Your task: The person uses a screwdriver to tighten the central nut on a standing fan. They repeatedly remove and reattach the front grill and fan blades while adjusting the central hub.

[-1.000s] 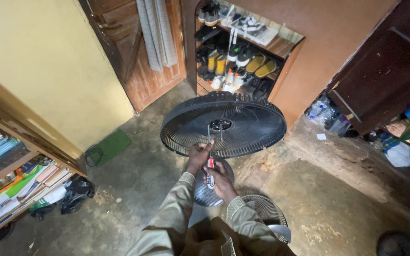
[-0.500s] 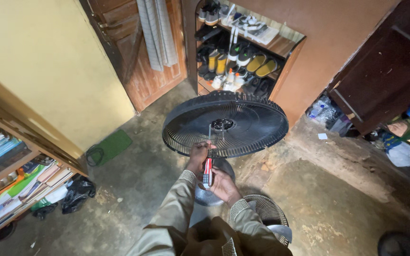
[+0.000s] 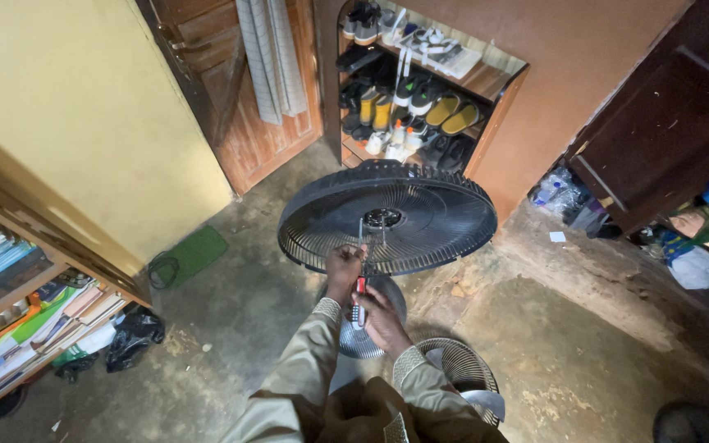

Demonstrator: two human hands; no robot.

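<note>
A black standing fan with its rear grille [image 3: 420, 217] facing up stands on the concrete floor in front of me. My left hand [image 3: 343, 267] grips the near rim of the grille. My right hand [image 3: 381, 316] holds a screwdriver [image 3: 360, 289] with a red and clear handle. Its thin shaft runs up over the grille wires towards the motor hub [image 3: 383, 217]. The fan's round base [image 3: 354, 344] shows partly under my hands.
A detached wire grille [image 3: 461, 371] lies on the floor by my right knee. A shoe shelf [image 3: 420, 90] sits in the wall niche behind the fan, next to a wooden door [image 3: 248, 107]. Bookshelves [image 3: 10, 320] stand at left, with clutter [image 3: 666, 246] at right.
The screwdriver has been raised from low between my hands, and its shaft now reaches over the grille towards the hub. My hands shifted slightly; the fan stayed in place.
</note>
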